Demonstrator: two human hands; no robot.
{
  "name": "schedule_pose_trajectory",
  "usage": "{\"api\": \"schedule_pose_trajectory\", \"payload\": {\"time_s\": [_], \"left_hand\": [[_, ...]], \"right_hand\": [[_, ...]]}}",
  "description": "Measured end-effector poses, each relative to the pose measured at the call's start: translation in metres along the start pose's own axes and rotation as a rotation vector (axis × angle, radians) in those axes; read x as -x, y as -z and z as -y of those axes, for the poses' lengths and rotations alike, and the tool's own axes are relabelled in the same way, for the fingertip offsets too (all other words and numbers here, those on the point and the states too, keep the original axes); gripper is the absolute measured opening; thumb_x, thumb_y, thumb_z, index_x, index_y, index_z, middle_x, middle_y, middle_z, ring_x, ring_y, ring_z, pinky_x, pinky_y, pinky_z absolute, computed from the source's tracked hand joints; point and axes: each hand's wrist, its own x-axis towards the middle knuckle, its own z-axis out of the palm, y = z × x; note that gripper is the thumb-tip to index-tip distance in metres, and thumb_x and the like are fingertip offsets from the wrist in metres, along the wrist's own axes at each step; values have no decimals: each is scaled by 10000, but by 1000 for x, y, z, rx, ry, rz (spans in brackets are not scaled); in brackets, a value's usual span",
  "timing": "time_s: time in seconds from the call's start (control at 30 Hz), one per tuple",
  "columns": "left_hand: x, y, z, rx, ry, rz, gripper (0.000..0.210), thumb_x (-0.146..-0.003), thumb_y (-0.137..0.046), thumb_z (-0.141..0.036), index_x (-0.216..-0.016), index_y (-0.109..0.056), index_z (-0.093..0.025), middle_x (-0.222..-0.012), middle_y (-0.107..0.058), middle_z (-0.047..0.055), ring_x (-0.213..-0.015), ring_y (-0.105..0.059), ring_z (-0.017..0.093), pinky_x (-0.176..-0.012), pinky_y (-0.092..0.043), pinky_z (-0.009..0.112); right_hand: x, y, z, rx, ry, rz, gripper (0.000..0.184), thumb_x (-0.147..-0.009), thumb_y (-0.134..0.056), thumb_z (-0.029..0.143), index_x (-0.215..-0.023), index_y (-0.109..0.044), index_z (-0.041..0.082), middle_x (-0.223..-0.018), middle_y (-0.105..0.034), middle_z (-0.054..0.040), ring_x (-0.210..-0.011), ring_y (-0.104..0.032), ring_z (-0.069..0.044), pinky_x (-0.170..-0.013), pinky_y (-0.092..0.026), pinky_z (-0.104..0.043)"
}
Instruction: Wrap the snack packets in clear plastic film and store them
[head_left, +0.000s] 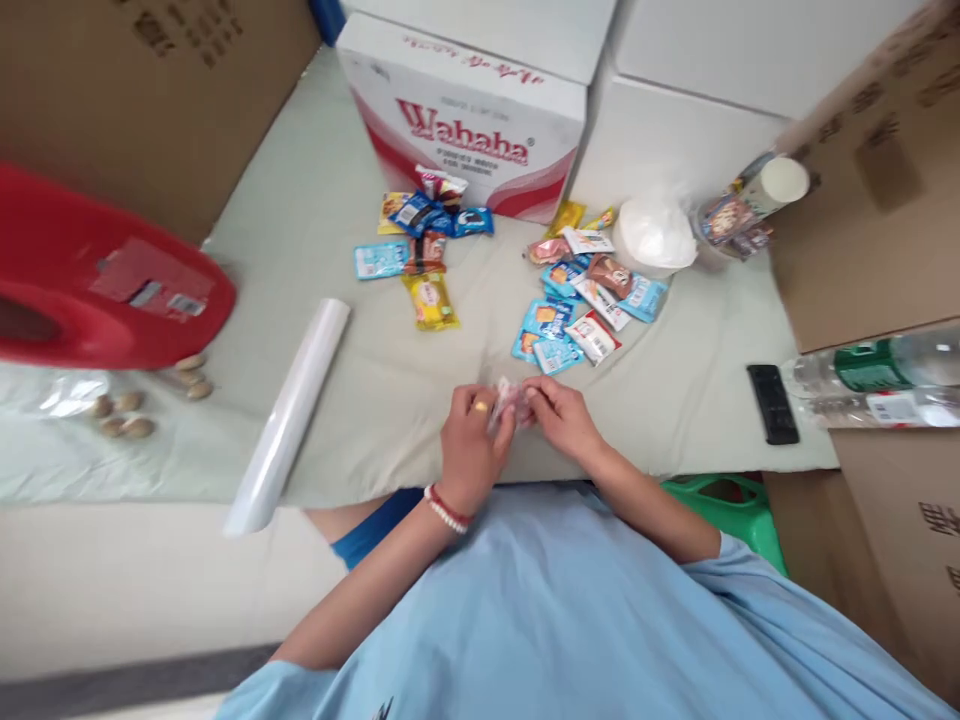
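Note:
Both hands meet near the table's front edge around a small, crinkled, clear-and-pink plastic wrapper (pixel 506 398). My left hand (pixel 471 450), with a yellow ring and beaded bracelets at the wrist, pinches it between thumb and fingers. On the other side, my right hand (pixel 564 415) grips its edge with the fingertips. Whether anything is inside the wrapper is too small to tell. Just beyond the hands lies a pile of snack packets, among them a white-and-red packet (pixel 594 337) and a light blue packet (pixel 557 354). A second group, with a yellow packet (pixel 431 301), lies further left.
A Wahaha carton (pixel 472 120) stands at the back. Left are a white roll (pixel 289 420), a red plastic container (pixel 112 280) and several brown round items (pixel 139 427). To the right are a white bowl (pixel 655 235), a canister (pixel 750 205), a black phone-like object (pixel 773 404) and plastic bottles (pixel 885 365).

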Motion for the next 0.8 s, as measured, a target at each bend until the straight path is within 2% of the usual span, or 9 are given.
{"api": "schedule_pose_trajectory", "payload": {"time_s": [0.1,0.17,0.33,0.4,0.5,0.6,0.67,0.73,0.8], "left_hand": [[10,-8,-21,-101,-332,1,281,-969,-603,-153,-1238,-653,-218,-1183,-705,119,-1162,-655,272,-953,-509,415],[14,-19,-30,-86,-505,73,292,-957,-588,-104,-1220,-664,-207,-1217,-729,124,-1218,-649,287,-1012,-490,448],[15,-33,-30,250,-601,367,347,-945,-534,-149,-1256,-683,-199,-1251,-741,128,-1234,-662,269,-1127,-492,463],[11,-28,-22,392,-558,486,371,-946,-538,-187,-1280,-693,-237,-1279,-741,115,-1245,-668,261,-1132,-512,446],[5,-21,-12,596,-332,631,264,-957,-566,-287,-1141,-755,-266,-1218,-767,101,-1174,-705,280,-1079,-561,453],[0,-23,-12,867,10,599,238,-940,-582,-402,-957,-753,-237,-1127,-766,114,-1155,-703,328,-1012,-597,492],[-3,-26,-19,1003,166,538,246,-914,-606,-451,-911,-724,-235,-1069,-757,108,-1149,-700,340,-953,-624,477],[-4,-26,-24,973,224,535,229,-912,-630,-461,-946,-717,-252,-1082,-752,90,-1156,-702,329,-940,-629,449],[-5,-20,-17,761,214,527,218,-933,-634,-450,-1036,-721,-278,-1180,-743,75,-1199,-693,310,-994,-604,430]], "right_hand": [[20,6,-5,-416,-132,30,509,-916,-626,714,-1057,-715,233,-1004,-734,-31,-888,-686,-196,-817,-549,-330],[30,10,-15,-573,-187,19,536,-849,-714,724,-1009,-733,213,-1000,-739,-32,-949,-677,-194,-873,-528,-323],[47,24,-43,-822,-349,4,565,-696,-916,611,-999,-721,177,-938,-723,-24,-907,-671,-165,-872,-494,-302],[52,31,-47,-874,-367,21,579,-685,-939,581,-1042,-718,182,-979,-719,-26,-907,-669,-155,-867,-487,-297],[54,41,-50,-908,-358,73,553,-713,-918,599,-1040,-721,199,-984,-701,-18,-877,-648,-144,-838,-481,-293],[52,45,-57,-881,-333,121,591,-703,-905,641,-1067,-717,215,-980,-683,-10,-874,-631,-152,-858,-482,-316],[49,46,-64,-768,-305,73,626,-688,-896,669,-1080,-713,218,-963,-673,0,-859,-613,-152,-852,-476,-318],[44,54,-67,-589,-254,-16,596,-711,-872,671,-1065,-718,217,-937,-672,7,-834,-596,-151,-829,-470,-311],[37,79,-62,-411,-161,-101,515,-764,-839,629,-1061,-729,223,-964,-699,-1,-869,-616,-169,-846,-482,-319]]}}
